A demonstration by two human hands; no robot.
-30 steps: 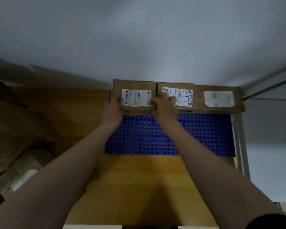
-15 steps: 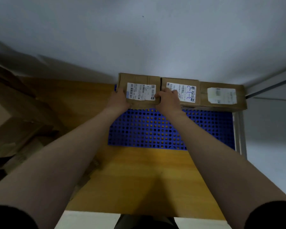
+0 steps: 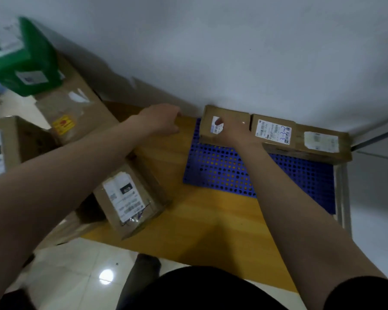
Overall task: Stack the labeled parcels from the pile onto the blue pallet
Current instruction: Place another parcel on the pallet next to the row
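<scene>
blue perforated pallet (image 3: 222, 171), brown white-labelled parcels (image 3: 276, 130), green box (image 3: 20, 61)

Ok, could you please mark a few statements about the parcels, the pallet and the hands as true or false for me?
1. The leftmost parcel, middle parcel and right parcel lie in a row along the far edge of the blue pallet. True.
2. The right hand rests on the leftmost parcel. True.
3. The left hand grips the middle parcel. False: it is off the pallet, over the wooden platform, and holds nothing.
4. The green box stands on the blue pallet. False: it sits on a big cardboard box at the far left.
5. The middle parcel's label bears blue handwriting. True.
</scene>
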